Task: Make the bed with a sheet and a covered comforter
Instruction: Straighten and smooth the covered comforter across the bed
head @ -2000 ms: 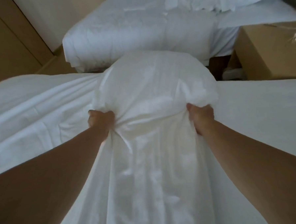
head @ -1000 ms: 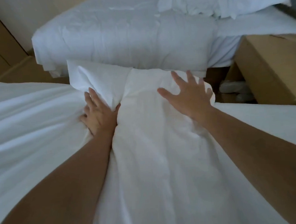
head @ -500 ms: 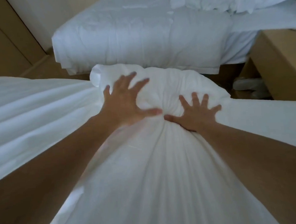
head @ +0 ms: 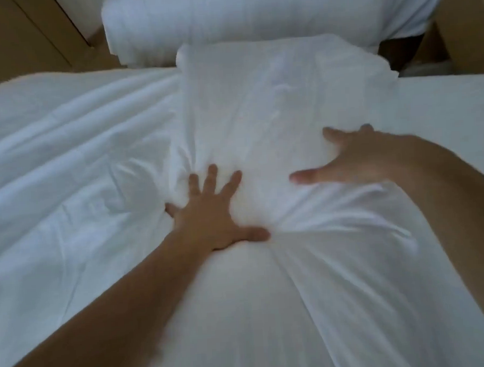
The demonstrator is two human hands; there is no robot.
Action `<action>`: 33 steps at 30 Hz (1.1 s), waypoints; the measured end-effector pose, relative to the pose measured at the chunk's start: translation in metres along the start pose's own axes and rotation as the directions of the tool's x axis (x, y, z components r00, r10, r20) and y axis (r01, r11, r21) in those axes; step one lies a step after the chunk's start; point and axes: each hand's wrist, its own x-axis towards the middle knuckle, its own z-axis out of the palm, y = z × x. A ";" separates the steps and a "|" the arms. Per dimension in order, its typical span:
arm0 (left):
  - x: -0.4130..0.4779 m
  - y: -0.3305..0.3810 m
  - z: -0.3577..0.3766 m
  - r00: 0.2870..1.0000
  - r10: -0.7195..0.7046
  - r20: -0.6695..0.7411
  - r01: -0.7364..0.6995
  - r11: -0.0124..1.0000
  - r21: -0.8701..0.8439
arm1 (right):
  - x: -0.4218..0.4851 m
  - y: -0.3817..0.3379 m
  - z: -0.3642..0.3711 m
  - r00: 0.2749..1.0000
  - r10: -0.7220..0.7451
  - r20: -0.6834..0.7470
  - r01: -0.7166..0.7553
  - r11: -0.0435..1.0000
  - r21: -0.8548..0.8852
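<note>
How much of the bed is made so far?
Done: a white sheet covers the mattress, flat on the right. In hand: the left hand and right hand, both spread open, press on the covered comforter, bunched in a heap down the middle. Left to do: spread it across the bed and smooth the creased fabric on the left.

Left hand (head: 209, 216), right hand (head: 357, 160) bare; forearms (head: 115, 307) bare.

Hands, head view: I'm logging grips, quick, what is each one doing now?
Left hand: open, fingers spread, pressing on the white comforter.
Right hand: open, fingers straight, laid on the same comforter, holding nothing.
</note>
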 end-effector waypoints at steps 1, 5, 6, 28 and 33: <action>-0.003 -0.004 0.015 0.999 -0.018 -0.041 0.018 1.000 -0.003 | -0.019 0.001 0.031 0.999 0.013 0.049 -0.012 0.999 -0.035; -0.021 0.026 0.008 0.997 -0.046 -0.068 0.048 0.999 0.025 | -0.033 -0.014 0.067 0.995 0.095 -0.006 -0.095 0.995 -0.027; -0.037 0.027 0.005 0.998 -0.043 -0.049 0.044 0.999 0.032 | -0.041 -0.017 0.060 0.995 0.094 -0.022 -0.094 0.996 -0.003; -0.561 -0.159 0.201 0.978 -0.208 0.033 0.211 0.966 -0.148 | -0.654 -0.057 0.404 0.773 0.634 0.030 -0.615 0.736 0.284; -0.642 -0.200 0.232 0.952 -0.300 0.064 0.306 0.934 -0.181 | -0.739 -0.049 0.461 0.733 0.681 0.005 -0.632 0.678 0.376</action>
